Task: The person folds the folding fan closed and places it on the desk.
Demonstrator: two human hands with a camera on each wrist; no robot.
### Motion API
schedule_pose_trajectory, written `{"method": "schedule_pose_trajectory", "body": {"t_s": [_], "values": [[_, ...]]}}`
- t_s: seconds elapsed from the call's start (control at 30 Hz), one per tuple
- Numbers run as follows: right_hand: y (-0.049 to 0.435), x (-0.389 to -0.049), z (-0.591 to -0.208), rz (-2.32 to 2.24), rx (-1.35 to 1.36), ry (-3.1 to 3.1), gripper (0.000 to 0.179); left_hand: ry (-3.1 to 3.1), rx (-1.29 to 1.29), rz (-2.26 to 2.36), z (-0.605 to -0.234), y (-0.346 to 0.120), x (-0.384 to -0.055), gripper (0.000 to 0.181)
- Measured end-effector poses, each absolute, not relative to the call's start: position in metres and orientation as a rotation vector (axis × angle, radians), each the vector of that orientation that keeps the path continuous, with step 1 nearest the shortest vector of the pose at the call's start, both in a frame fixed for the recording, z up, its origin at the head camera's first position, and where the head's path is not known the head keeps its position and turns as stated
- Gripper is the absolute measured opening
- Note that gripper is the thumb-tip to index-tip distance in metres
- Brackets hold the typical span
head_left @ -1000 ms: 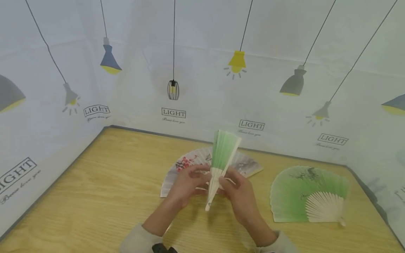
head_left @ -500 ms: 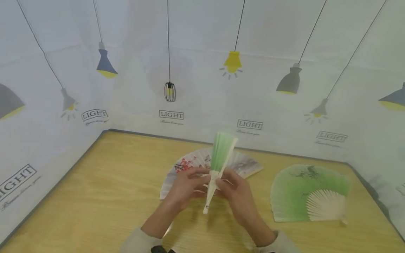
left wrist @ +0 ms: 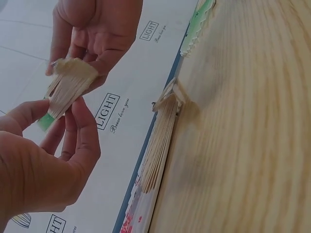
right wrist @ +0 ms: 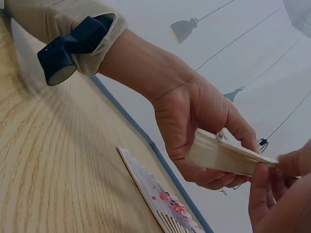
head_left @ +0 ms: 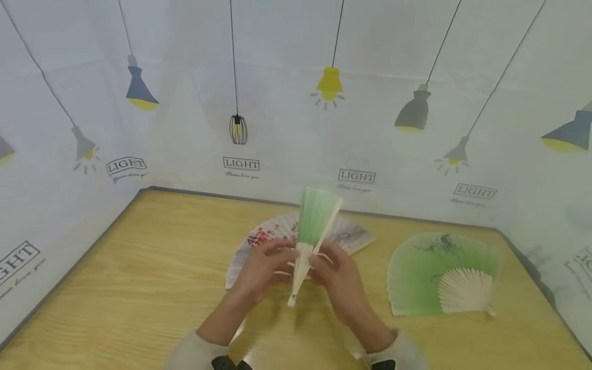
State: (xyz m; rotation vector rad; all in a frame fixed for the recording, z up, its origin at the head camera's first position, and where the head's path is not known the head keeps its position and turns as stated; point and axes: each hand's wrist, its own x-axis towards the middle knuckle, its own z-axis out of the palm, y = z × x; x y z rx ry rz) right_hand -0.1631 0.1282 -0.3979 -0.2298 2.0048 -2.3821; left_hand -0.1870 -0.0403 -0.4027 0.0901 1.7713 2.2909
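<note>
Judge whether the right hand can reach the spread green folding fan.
Probably yes: nothing visible separates the right hand from the spread green folding fan, though that hand holds the nearly closed fan.

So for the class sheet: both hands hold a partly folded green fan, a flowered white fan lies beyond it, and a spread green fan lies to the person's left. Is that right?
Not quite: the head view shows the spread green fan lying to the person's right, not left. The rest stands: left hand and right hand both hold the partly folded green fan.
</note>
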Motion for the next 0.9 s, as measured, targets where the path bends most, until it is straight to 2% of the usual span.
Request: {"method": "schedule_pose_trajectory", "body": {"t_s": [0.4,0.9], "values": [[0.1249,-0.1674,-0.3934,-2.513,-0.166,1.915,0.032,1.865,0.137,2.280,-0.3983,-0.0407,-0.1869,0.031],[0.1301,-0.1654,-0.3965,-2.419,-0.146,2.076,0.029,1.891,0.224,2.216,-0.4039,-0.0385,-0.1804,0.035]]}}
